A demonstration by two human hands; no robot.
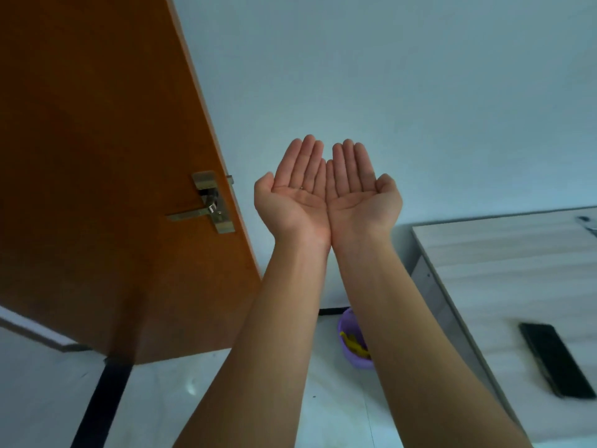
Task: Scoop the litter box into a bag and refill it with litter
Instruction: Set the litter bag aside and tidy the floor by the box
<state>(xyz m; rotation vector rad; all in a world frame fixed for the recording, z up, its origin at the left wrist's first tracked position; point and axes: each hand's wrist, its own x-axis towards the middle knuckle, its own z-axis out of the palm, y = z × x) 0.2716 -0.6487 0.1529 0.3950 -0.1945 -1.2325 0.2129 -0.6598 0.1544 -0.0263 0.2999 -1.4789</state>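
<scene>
Purple basin (352, 342) beneath empty cupped hands

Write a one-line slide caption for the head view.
Left hand and right hand held out empty, palms up, edges touching, above a purple tub.

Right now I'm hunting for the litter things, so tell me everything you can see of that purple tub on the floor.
The purple tub is a small, rounded basin that looks like plastic. It sits upright on the pale floor near the foot of the wall, beside the light wooden table. The person's right forearm hides much of it. Something yellow lies inside; what it is cannot be told. No litter shows. Neither hand touches it.
</scene>
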